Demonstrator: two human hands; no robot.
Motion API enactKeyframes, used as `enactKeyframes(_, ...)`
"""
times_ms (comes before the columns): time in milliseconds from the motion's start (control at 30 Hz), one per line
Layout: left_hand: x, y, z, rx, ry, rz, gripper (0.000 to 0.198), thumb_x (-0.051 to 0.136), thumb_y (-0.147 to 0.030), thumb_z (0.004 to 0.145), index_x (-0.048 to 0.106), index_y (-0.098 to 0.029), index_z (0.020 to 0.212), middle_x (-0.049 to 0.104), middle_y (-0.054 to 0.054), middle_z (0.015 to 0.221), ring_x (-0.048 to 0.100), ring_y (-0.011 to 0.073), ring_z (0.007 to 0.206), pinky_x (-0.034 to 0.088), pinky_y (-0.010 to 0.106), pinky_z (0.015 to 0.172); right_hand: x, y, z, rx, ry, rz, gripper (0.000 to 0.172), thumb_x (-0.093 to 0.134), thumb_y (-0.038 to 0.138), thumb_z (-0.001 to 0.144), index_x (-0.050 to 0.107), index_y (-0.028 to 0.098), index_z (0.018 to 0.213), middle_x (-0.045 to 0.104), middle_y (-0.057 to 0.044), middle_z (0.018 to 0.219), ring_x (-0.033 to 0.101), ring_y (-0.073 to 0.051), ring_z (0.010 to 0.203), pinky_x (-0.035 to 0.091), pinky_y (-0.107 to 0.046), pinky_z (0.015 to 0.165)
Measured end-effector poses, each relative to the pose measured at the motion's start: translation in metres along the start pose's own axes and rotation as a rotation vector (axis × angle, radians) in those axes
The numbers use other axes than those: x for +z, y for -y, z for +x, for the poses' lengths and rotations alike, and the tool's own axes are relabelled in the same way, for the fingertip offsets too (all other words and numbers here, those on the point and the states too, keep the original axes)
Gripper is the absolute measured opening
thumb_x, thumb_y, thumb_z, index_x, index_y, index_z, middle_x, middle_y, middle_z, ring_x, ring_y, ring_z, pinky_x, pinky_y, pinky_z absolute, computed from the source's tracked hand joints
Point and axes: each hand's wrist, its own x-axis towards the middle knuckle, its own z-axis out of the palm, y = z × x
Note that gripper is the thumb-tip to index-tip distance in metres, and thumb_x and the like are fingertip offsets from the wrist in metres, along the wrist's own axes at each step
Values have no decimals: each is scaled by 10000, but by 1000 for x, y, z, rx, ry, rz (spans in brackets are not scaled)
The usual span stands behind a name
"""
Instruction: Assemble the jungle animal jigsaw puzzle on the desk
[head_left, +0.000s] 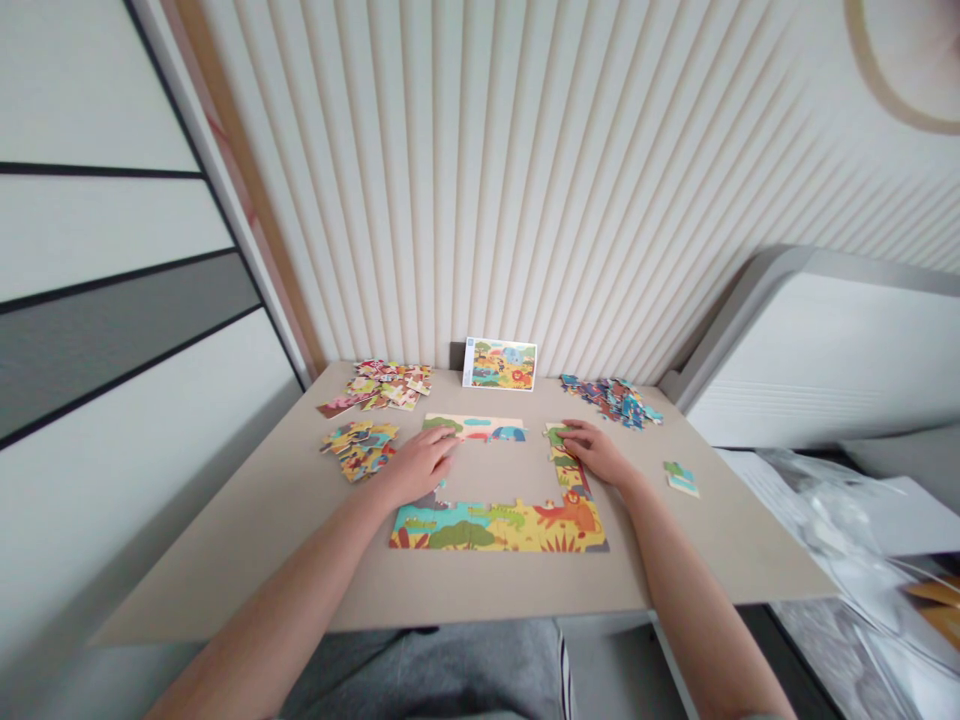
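A partly assembled jigsaw puzzle [495, 537] lies flat on the table as a frame of animal-scene pieces around a bare middle. My left hand [421, 466] rests over its left side, fingers stretched towards the top strip [480, 424] with a green tree and blue elephant; the hand covers part of the left edge. On the upper end of the right-hand strip [564, 478] lie the outstretched fingers of my right hand [595, 452]. A gap separates this strip from the top one. Neither hand visibly grips a piece.
A picture card [500, 364] leans on the ribbed wall behind the table [300, 560]. Piles of loose pieces lie at back left [386, 385], left [361, 448] and back right [619, 400]. A small joined piece [681, 479] sits at right, near clear plastic wrapping [825, 520].
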Motion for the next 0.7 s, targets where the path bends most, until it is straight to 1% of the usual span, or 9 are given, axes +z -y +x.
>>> enactKeyframes(100, 0, 0, 0, 3, 1, -5, 427, 461, -260, 996, 576, -234, 1407, 542, 100, 1461, 497, 265, 1354, 397, 462, 1174, 2, 3, 0, 20, -28, -5, 292, 596, 412, 949, 767, 299, 1158, 621, -78, 1373, 605, -288, 1238, 445, -484, 1113)
enactKeyframes(300, 0, 1, 0, 3, -8, -26, 438, 458, -276, 1000, 564, -251, 1424, 541, 92, 1463, 502, 268, 1351, 399, 462, 1171, 3, 0, 3, 22, -5, -57, 305, 597, 387, 948, 747, 295, 1197, 632, -84, 1361, 602, -284, 1247, 435, -478, 1117)
enactKeyframes(467, 1, 2, 0, -7, -12, -37, 429, 474, -270, 985, 591, -250, 1397, 552, 91, 1452, 519, 277, 1341, 408, 467, 1166, 5, 0, 3, 7, -18, -83, 329, 586, 373, 956, 720, 291, 1245, 615, -86, 1385, 593, -277, 1256, 418, -472, 1127)
enactKeyframes(700, 1, 2, 0, 0, 7, -8, 436, 457, -258, 993, 569, -240, 1414, 537, 94, 1467, 503, 268, 1354, 402, 463, 1171, 6, -1, 3, 25, -15, -79, 319, 596, 400, 955, 725, 303, 1230, 613, -76, 1390, 588, -277, 1264, 401, -480, 1139)
